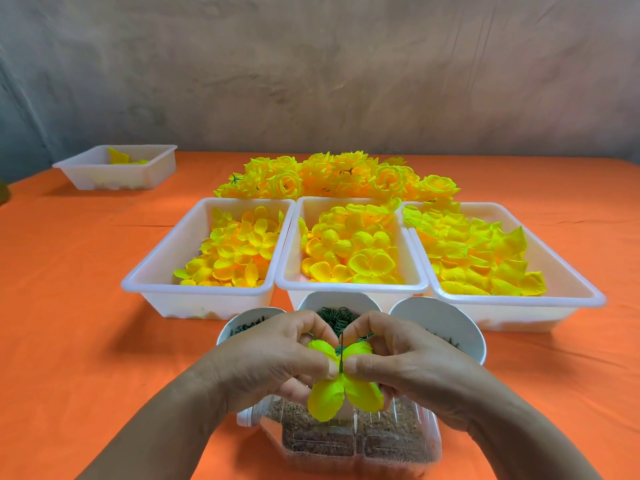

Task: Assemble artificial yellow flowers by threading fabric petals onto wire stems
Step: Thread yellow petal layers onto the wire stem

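Note:
A yellow-green fabric petal piece [341,393] is held low in the middle of the view, with a thin dark green wire stem [340,351] standing up through its centre. My left hand [277,358] pinches the petal piece from the left. From the right, my right hand [398,358] pinches it, thumb tip against the stem. Behind the hands stand three white trays of loose yellow petals: left [156,275], middle [291,268], right [568,289]. A heap of finished yellow flowers [339,176] lies behind the trays.
Three white bowls sit just beyond my hands: left [239,323], middle [332,301] with green rings, right [443,323]. A clear plastic box [363,441] of brown bits lies under my hands. A further white tray [121,174] stands far left on the orange cloth [86,271].

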The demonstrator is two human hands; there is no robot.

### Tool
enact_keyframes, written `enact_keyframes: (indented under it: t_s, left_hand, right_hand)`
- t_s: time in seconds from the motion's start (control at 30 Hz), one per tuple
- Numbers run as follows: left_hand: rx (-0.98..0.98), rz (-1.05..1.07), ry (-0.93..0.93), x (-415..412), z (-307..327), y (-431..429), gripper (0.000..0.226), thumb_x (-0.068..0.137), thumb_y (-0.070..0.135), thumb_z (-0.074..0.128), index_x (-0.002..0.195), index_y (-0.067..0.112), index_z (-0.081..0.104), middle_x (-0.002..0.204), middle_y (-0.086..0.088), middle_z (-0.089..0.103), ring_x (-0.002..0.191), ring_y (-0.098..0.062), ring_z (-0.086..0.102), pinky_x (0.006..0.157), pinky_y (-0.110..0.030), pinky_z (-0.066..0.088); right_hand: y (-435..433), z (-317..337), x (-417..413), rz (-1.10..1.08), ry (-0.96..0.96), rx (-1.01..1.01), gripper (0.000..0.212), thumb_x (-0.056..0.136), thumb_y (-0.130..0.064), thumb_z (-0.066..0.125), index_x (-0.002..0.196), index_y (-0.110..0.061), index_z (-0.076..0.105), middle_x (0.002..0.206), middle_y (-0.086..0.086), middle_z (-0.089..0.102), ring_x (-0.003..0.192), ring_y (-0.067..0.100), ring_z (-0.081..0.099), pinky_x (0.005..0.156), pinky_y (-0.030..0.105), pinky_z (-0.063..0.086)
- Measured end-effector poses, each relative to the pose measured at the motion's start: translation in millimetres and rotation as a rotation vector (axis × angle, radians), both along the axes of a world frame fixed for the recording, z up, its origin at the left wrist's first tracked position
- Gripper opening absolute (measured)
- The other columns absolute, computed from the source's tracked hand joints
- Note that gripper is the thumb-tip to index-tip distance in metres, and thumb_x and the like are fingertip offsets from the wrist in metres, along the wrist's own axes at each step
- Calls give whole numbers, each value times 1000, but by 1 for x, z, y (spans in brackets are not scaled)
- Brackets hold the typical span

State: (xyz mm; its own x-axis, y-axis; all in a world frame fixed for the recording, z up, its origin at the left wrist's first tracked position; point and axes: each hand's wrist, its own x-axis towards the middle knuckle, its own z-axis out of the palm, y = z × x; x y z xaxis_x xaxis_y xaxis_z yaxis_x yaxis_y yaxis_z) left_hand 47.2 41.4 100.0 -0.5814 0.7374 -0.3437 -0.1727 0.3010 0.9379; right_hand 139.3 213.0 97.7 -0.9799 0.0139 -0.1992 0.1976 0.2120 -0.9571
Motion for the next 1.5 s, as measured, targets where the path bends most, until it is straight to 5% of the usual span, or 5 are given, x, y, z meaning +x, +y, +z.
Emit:
enact_keyframes:
  t_s: [0.37, 0.8, 1.1, 1.27, 1.5]
  left_hand:
    - [-64, 64, -19, -11, 4, -10, 50, 67, 26, 77, 110, 9, 59, 86, -19, 63, 65, -25, 65, 57, -28, 38]
    - [86, 155, 141, -31, -5, -9, 19, 66, 23, 73, 85, 22, 77, 74, 5, 63, 68, -10, 56, 71, -26, 50]
    - [21, 248, 164, -50, -25, -1, 8, 73, 18, 77, 79, 23, 76, 69, 10, 66, 64, -2, 60, 64, -20, 51]
    - [-12, 259, 201, -56, -38, 3, 20, 85, 5, 71, 80, 24, 75, 73, 10, 68, 66, -2, 60, 67, -23, 51]
    - [5, 267, 192, -59, -45, 3, 26, 86, 1, 68, 79, 26, 76, 72, 7, 67, 64, -6, 58, 65, -24, 51]
  right_hand:
    - [15, 7, 2, -69, -10, 31, 19, 90, -15, 65, 108, -16, 60, 66, 5, 59, 55, 15, 54, 53, 24, 46]
    - [43, 10, -33, -203, 122, 220, 5, 89, -13, 65, 88, -17, 68, 69, 5, 63, 57, 15, 56, 54, 30, 45]
    - [42, 1, -77, -17, 170, 723, 10, 84, -20, 67, 87, -26, 74, 77, -11, 70, 68, 0, 60, 63, 17, 46]
    - [18, -14, -89, 198, 246, 1104, 21, 84, -17, 57, 96, -20, 74, 94, 2, 72, 92, 20, 62, 75, 31, 51]
    - [-5, -30, -103, 284, 222, 1202, 6, 81, -19, 57, 81, -25, 56, 93, 3, 68, 91, 28, 60, 58, 27, 31]
